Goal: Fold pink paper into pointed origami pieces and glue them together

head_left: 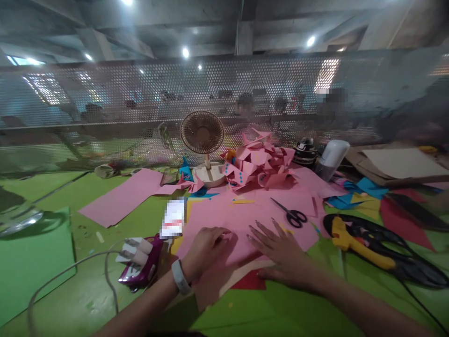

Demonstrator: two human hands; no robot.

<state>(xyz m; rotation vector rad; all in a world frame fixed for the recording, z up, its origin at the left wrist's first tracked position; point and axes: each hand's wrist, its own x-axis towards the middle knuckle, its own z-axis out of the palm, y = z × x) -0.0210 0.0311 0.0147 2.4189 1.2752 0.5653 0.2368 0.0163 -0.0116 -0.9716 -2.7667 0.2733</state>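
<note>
A large sheet of pink paper (217,210) lies before me on the green table. My left hand (208,248), a pale band on its wrist, rests on it with fingers curled inward; whatever they hold, if anything, is hidden. Spread and flat, my right hand (277,248) presses on the same paper. Under its near edge show a tan sheet (210,292) and some red paper (249,280). Black-handled scissors (294,218) lie on the pink paper just beyond my right fingertips. Farther up is a thin yellow strip (243,201).
A heap of folded pink paper (261,161) stands beyond, beside a small fan (202,133). At left are a lit phone (173,217) and a purple power strip (154,262) with white plugs. A yellow-and-black tool (365,248) lies right. Perforated metal screen (140,103) behind.
</note>
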